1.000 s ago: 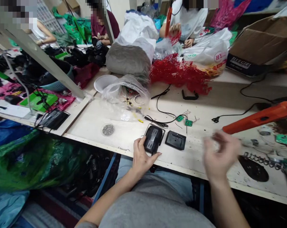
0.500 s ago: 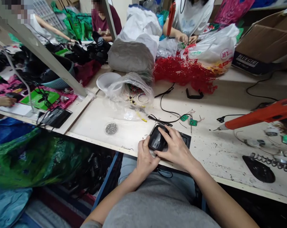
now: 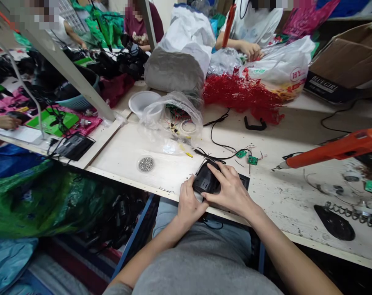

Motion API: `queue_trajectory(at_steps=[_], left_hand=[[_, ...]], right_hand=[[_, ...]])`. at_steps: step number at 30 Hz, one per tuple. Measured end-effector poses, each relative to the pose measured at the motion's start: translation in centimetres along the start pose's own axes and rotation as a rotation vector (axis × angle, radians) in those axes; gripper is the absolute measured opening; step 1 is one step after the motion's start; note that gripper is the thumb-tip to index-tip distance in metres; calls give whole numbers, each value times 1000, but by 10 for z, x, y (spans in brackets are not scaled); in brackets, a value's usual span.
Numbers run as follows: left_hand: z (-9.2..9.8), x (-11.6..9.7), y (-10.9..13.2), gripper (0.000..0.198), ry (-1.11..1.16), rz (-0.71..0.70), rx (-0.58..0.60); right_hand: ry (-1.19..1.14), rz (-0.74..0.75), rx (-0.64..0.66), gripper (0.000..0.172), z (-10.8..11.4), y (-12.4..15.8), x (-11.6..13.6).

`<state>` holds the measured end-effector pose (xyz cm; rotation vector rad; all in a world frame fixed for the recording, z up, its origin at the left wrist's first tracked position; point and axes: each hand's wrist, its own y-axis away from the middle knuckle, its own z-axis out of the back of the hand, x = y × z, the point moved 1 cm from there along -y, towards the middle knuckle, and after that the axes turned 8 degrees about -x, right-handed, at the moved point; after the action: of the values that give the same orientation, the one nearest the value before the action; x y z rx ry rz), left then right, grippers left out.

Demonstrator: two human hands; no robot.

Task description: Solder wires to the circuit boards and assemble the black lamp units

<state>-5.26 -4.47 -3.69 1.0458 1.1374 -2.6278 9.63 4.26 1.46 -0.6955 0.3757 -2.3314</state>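
Observation:
A black plastic housing (image 3: pixel 205 180) with slots in its side sits at the table's front edge, between my two hands. My left hand (image 3: pixel 188 199) grips its left side, thumb and fingers pressed against it. From the right, my right hand (image 3: pixel 229 185) wraps over it, fingers on the top and thumb at the near side. Partly under my right hand lies a flat dark frame (image 3: pixel 245 181). Just beyond the housing are a black cable (image 3: pixel 211 156) and two small green circuit boards (image 3: pixel 252 160) with thin wires.
A dish of small metal screws (image 3: pixel 146 164) stands to the left. An orange electric screwdriver (image 3: pixel 333 150) reaches in from the right, near a spring (image 3: pixel 342 209) and a black plate (image 3: pixel 335 223). Behind are a clear bag (image 3: pixel 173 123) of parts and red netting (image 3: pixel 241 94). Co-workers sit across the table.
The camera view has shifted slightly. My hands keep their hold on the black housing, which looks slightly turned. A co-worker's hand at the back has moved.

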Motion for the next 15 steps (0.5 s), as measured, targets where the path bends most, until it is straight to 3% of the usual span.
queue_trajectory(at_steps=[8,10,15], left_hand=[[-2,1,0,61,11,116,21],[-1,1,0,63,10,140,42],[-1,3,-1,70,27,130,65]], right_hand=[[-3,90,-114,79,1,4,6],[6,73,-77,85,3,2,6],[24,-69,146,119,6,-5,-3]])
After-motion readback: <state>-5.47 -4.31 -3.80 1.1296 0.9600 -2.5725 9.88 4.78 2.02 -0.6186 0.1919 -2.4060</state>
